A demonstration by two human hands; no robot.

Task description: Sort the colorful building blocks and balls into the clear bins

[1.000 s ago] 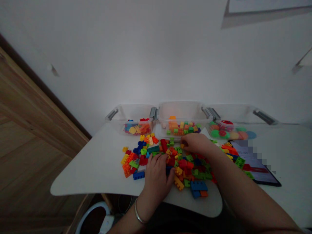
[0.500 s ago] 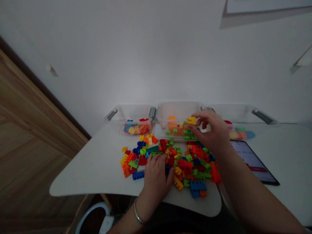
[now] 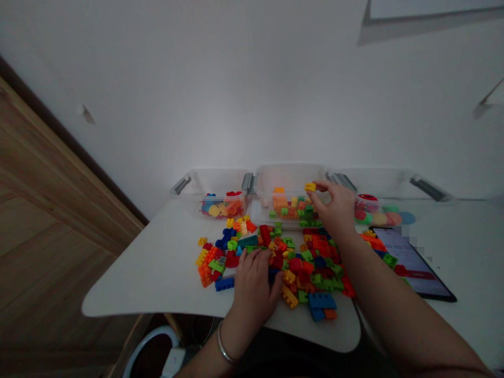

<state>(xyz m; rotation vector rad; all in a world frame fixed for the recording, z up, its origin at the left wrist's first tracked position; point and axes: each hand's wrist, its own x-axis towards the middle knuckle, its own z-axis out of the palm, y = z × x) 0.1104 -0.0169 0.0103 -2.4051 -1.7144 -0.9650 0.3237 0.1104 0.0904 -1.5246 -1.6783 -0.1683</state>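
My right hand (image 3: 334, 209) is raised over the front of the middle clear plastic bin (image 3: 289, 178). Its thumb and fingertips pinch a small yellow toy building brick (image 3: 310, 187). My left hand (image 3: 254, 286) rests palm down on the near edge of a loose pile of multicoloured toy bricks (image 3: 311, 262), next to a dark blue brick (image 3: 272, 275). Nothing shows in its fingers, though its palm hides whatever lies beneath. The middle bin holds orange, green and yellow bricks (image 3: 291, 207).
A clear bin (image 3: 220, 181) with mixed pieces stands left; another (image 3: 378, 181) holding round pieces stands right. A tablet (image 3: 417, 268) with bricks at its edge lies on the white table (image 3: 149, 278). A wooden panel (image 3: 51, 210) runs along the left.
My right hand has risen from the pile to the middle bin, bringing the yellow brick with it, and has dropped slightly since the last frame. My left hand has stayed in place.
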